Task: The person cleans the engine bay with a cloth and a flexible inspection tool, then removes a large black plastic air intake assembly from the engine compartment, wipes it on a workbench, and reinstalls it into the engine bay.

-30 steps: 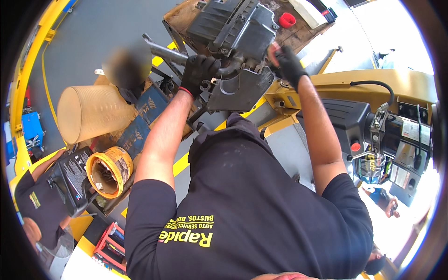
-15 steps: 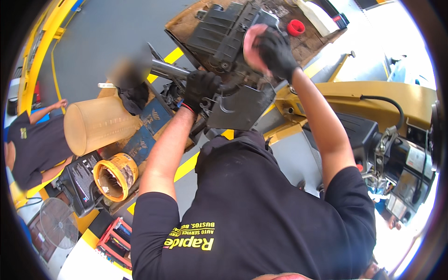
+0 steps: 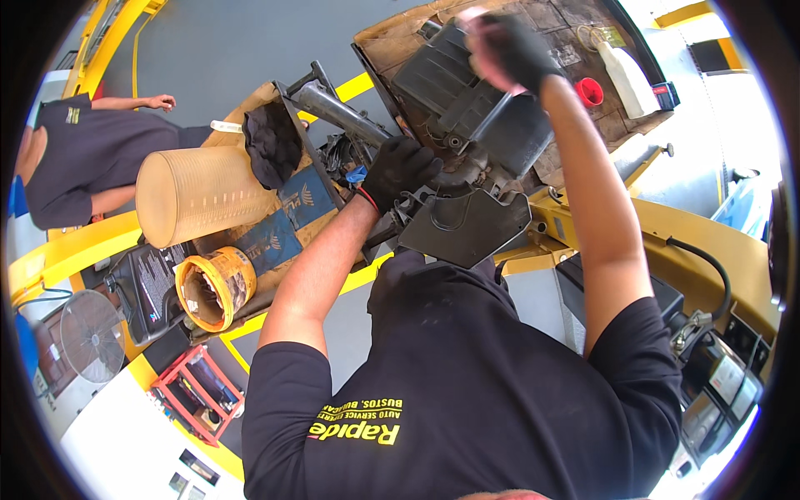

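Note:
My left hand (image 3: 402, 173), in a black glove, is closed around a black plastic air duct (image 3: 346, 117) beside a flat black plastic shield (image 3: 467, 225). Just past it lies a ribbed black air filter box (image 3: 442, 79), resting on a cardboard-covered tabletop (image 3: 575, 21). Above the box's far side, my gloved right hand (image 3: 518, 52) is closed on a pink cloth (image 3: 487, 50); both are smeared by motion. Whether the cloth touches the box I cannot tell. How the duct joins the box is partly hidden by my left hand.
A red ring-shaped cap (image 3: 588, 92) and a white bottle (image 3: 629, 79) are right of the box. To the left stand a translucent tub (image 3: 196, 196), a yellow bucket (image 3: 215, 287) and a black jug (image 3: 148, 292). Another person (image 3: 92, 158) is at far left. Yellow metal beams (image 3: 683, 267) run at right.
My right hand has carried the pink cloth from the near end of the filter box toward its far side. My left hand keeps its grip. The whole view has shifted.

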`<move>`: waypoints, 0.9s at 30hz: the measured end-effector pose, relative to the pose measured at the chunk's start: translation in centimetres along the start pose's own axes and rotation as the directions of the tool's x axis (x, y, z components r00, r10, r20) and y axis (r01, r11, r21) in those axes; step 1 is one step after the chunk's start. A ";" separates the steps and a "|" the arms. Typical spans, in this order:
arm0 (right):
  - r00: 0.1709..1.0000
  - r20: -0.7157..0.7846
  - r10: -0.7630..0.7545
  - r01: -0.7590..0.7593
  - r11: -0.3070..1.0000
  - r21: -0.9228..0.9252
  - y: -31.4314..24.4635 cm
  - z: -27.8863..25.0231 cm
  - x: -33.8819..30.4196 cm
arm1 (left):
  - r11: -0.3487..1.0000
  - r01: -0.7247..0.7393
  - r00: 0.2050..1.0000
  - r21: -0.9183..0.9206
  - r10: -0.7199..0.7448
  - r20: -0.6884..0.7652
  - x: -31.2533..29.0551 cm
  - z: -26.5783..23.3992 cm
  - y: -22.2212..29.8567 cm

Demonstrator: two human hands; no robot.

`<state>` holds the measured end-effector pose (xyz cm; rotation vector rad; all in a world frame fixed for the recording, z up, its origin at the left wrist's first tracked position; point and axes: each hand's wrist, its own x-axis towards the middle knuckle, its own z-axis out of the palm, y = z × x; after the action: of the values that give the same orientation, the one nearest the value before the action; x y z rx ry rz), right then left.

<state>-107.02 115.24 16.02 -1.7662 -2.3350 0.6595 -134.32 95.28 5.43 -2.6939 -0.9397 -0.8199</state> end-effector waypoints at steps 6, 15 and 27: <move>0.952 0.225 -0.207 0.303 0.740 -0.601 -4.6 4.5 2.0 | 0.991 0.130 0.991 -0.045 -0.130 -0.016 -0.8 0.3 1.0; 0.860 0.059 -0.507 0.442 0.683 -0.581 -5.0 6.6 1.0 | 0.988 0.142 0.987 -0.054 -0.145 -0.066 -0.8 0.7 1.0; 0.885 -0.181 -0.429 0.309 0.832 -0.462 -8.3 7.3 -0.3 | 0.984 0.162 0.983 -0.072 -0.168 -0.081 -0.6 0.3 1.2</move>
<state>-116.92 111.24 13.10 -1.3384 -2.6338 -0.1634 -133.86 94.11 4.84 -2.6368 -1.1471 -1.0079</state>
